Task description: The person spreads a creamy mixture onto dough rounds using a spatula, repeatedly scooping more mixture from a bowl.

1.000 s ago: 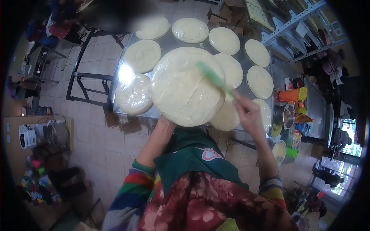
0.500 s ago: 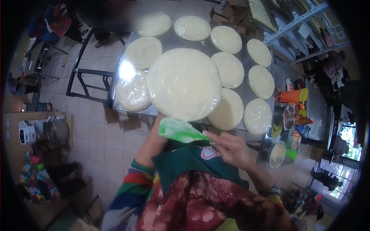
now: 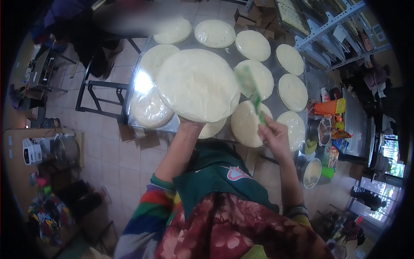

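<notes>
A large round cake (image 3: 198,84) with a glossy, pale, creamy-looking surface is held up above the table. My left hand (image 3: 191,124) supports it from below; only the wrist and heel of that hand show, the fingers being hidden underneath. In my right hand (image 3: 274,134) is the handle of a green spatula (image 3: 246,82), its blade raised beside the cake's right edge and blurred by motion. The blade looks apart from the cake. More pale rounds of the same sort, such as one cake (image 3: 252,45) at the back, lie on the metal table (image 3: 276,73).
On the right, a metal bowl (image 3: 311,172) with pale contents stands near another bowl (image 3: 324,129) and an orange packet (image 3: 327,107). A metal rack (image 3: 332,30) with trays rises at the back right. A person (image 3: 86,34) stands at the back left.
The spatula has swung from low in front of me up to the cake's right side. The held cake has shifted slightly left and tilted. A person has come closer at the back left.
</notes>
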`<state>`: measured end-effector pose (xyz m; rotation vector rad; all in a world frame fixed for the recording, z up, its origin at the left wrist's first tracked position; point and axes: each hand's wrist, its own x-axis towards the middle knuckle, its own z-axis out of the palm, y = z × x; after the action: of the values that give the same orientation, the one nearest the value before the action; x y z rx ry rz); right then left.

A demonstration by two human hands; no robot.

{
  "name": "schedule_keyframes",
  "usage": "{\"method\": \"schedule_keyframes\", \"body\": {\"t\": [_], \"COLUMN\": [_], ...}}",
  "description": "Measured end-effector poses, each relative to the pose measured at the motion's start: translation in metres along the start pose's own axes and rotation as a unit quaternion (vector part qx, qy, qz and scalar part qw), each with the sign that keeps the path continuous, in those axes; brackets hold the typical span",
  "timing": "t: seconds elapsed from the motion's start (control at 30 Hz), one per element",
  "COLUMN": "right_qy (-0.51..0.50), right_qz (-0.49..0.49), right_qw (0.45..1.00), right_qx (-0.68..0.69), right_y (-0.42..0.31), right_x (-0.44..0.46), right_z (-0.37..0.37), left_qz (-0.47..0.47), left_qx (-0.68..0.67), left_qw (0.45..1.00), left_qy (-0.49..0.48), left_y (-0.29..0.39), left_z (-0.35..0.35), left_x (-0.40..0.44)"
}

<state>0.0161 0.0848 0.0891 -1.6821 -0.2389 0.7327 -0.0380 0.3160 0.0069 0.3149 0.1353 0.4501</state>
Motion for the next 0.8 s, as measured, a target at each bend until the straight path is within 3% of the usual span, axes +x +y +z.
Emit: {"method": "schedule_keyframes", "body": {"t": [0.07,0.13,0.17,0.23,0.27,0.4,0.5,0.6,0.7,0.8], "right_qy": [0.028,0.037,0.01,-0.068,-0.121,-0.027,0.031,0.08,0.081,0.034], "right_qz": [-0.001,-0.085,-0.164,-0.203,-0.165,-0.044,-0.017,-0.02,-0.016,-0.04], "right_qw": [1.0,0.98,0.968,0.955,0.957,0.998,0.996,0.996,0.996,0.995], "right_qx": [0.009,-0.174,-0.19,-0.205,-0.205,-0.03,0.077,-0.031,-0.015,0.09], "right_y": [0.002,0.009,0.011,-0.004,-0.019,-0.009,0.001,0.043,0.053,0.034], "right_x": [0.01,-0.004,-0.015,-0.033,-0.038,0.004,0.047,0.05,0.015,0.007], "right_z": [-0.001,0.028,0.048,0.077,0.083,0.055,0.013,0.033,0.094,0.133], "left_qz": [0.015,0.025,0.027,0.032,0.035,0.052,0.072,0.072,0.052,0.083], "left_qx": [0.001,0.005,0.006,-0.001,-0.003,-0.001,-0.008,-0.014,-0.09,-0.023], "left_qw": [1.0,1.0,1.0,0.999,0.999,0.998,0.997,0.995,0.992,0.989], "left_qy": [-0.004,-0.007,-0.009,-0.014,-0.015,-0.02,0.001,0.068,0.068,-0.118], "left_y": [-0.001,-0.003,-0.004,-0.004,-0.002,0.002,0.002,-0.002,-0.006,-0.018], "left_z": [0.003,0.003,0.002,0.0,0.0,0.006,0.014,0.016,-0.037,-0.045], "left_x": [0.005,0.009,0.01,0.01,0.011,0.027,0.038,0.053,0.078,0.078]}}
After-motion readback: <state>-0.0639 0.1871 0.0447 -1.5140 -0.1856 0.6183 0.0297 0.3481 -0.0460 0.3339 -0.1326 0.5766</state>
